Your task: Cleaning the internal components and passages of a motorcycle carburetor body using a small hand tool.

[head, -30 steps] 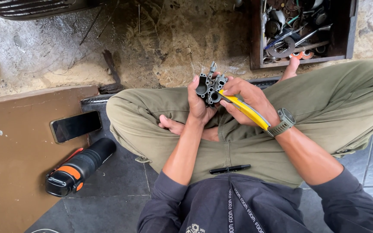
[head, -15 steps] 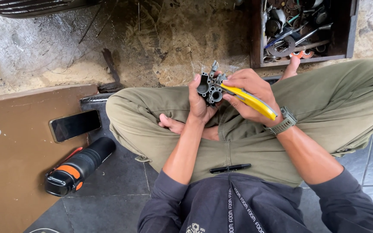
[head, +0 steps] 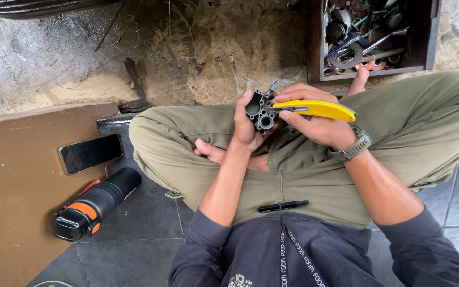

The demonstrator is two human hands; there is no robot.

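Grey cast metal, pitted with round bores, forms the small engine part [head: 260, 110], which is gripped upright in the left hand [head: 248, 130] above the lap. A yellow-handled knife [head: 314, 109] is clasped in the right hand [head: 314, 125], its tip laid against the part. Scraping appears underway, not finished; a black pen [head: 282, 205] rests on the lap.

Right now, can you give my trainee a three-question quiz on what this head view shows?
1. True or false: the left hand holds the grey metal part.
2. The yellow-handled tool is in which hand? A) left B) right C) neither
3. Fill in: the phone lies on the brown ____, above the black and orange bottle.

Key: 1 true; 2 B, the right hand; 3 board.
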